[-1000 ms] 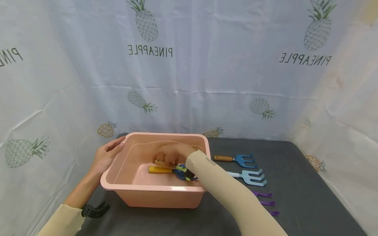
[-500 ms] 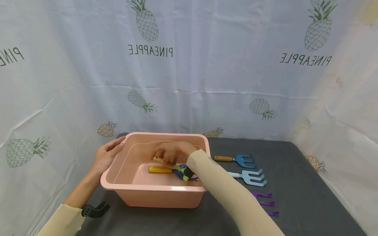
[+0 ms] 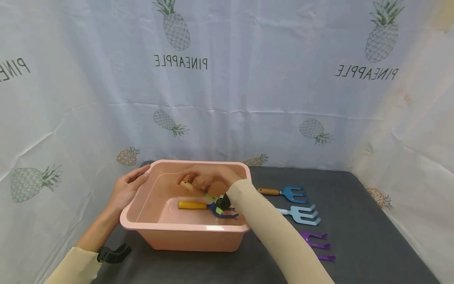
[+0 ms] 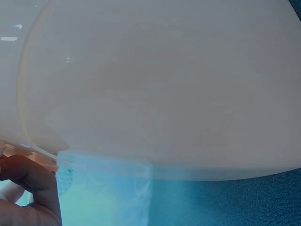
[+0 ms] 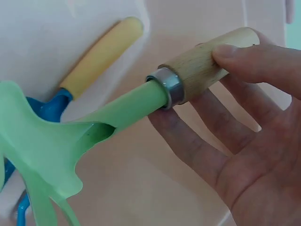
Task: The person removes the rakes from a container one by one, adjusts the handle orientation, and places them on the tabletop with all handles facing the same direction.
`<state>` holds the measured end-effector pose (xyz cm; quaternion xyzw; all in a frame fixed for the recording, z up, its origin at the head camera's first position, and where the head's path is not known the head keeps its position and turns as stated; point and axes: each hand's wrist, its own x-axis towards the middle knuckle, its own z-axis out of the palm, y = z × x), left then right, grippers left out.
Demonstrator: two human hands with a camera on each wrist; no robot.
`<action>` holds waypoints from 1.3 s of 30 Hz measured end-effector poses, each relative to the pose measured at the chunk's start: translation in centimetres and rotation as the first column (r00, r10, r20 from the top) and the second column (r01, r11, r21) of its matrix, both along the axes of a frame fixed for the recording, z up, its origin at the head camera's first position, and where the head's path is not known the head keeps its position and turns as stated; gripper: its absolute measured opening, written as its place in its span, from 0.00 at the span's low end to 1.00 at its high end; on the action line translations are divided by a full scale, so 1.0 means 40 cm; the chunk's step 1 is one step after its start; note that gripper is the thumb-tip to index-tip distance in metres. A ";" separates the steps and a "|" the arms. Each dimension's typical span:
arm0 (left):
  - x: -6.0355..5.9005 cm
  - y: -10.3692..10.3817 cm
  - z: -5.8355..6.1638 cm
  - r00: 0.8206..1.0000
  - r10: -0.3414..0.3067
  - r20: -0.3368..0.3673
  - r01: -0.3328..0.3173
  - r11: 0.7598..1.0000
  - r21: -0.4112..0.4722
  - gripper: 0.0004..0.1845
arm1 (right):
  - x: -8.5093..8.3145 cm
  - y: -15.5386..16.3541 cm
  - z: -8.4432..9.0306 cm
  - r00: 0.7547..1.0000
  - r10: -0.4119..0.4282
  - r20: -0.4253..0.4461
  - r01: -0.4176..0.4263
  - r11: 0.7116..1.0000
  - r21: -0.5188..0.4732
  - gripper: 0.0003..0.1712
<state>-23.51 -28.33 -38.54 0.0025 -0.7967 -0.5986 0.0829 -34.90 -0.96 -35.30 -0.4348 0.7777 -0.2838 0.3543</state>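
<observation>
A pink tub [image 3: 184, 236] stands on the dark grey table. My left hand [image 3: 132, 182] holds its left rim; in the left wrist view the fingers [image 4: 33, 186] curl under that rim beside the tub wall [image 4: 164, 84]. Inside the tub my right hand [image 3: 200, 182] pinches the wooden handle [image 5: 207, 66] of a green hand rake [image 5: 56, 150], thumb on top and fingers beneath. The rake is tilted, handle end up and tines low. Under it a blue hand rake with a yellow handle [image 3: 193, 205] lies on the tub floor [image 5: 101, 56].
To the right of the tub on the table lie a blue rake with a wooden handle [image 3: 283, 192], a light blue rake [image 3: 301, 213] and two small purple tools [image 3: 315, 240]. A pineapple-print sheet hangs behind and at both sides.
My right hand has raised the green rake's handle end, tilting it up off the blue rake. The left hand has stayed on the rim.
</observation>
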 end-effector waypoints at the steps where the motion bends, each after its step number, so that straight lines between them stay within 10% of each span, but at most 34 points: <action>1: 0.001 0.000 0.000 1.000 0.000 0.000 0.000 1.000 -0.003 0.36 | 0.002 0.000 0.004 1.000 0.001 -0.003 -0.001 1.000 -0.006 0.47; 22: 0.005 0.002 0.000 1.000 0.000 -0.005 0.000 1.000 0.008 0.36 | 0.053 0.041 0.127 0.994 0.002 -0.112 -0.013 0.995 -0.097 0.34; 39: 0.008 0.003 0.003 1.000 0.001 -0.001 -0.001 1.000 0.027 0.36 | 0.098 0.104 0.233 0.927 0.031 -0.375 -0.074 0.992 -0.100 0.34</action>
